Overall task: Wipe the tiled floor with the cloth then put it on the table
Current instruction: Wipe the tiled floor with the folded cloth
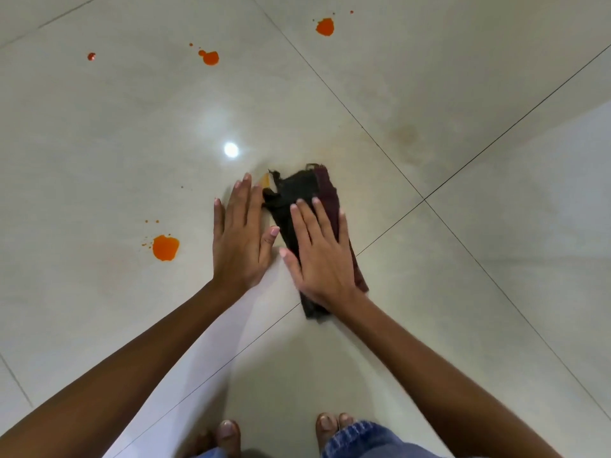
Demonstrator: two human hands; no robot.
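Item one: the cloth (pixel 309 206), a dark folded rag, black on the left and maroon along its right edge, frayed at the far end, lying long and narrow on the tiled floor (pixel 463 94) across a grout line. Our right hand (pixel 319 256) lies flat on top of its near half, fingers spread and extended, pressing rather than gripping. Our left hand (pixel 239 236) rests open, palm down, on bare tile just left of the cloth, fingertips beside its far left corner. Item two: the floor, glossy pale tiles with thin dark joints. Item three: orange spills, one blot (pixel 165 247) left of the left hand, two (pixel 210 57) (pixel 325 27) far off. Bare toes (pixel 228 434) show at the near edge.
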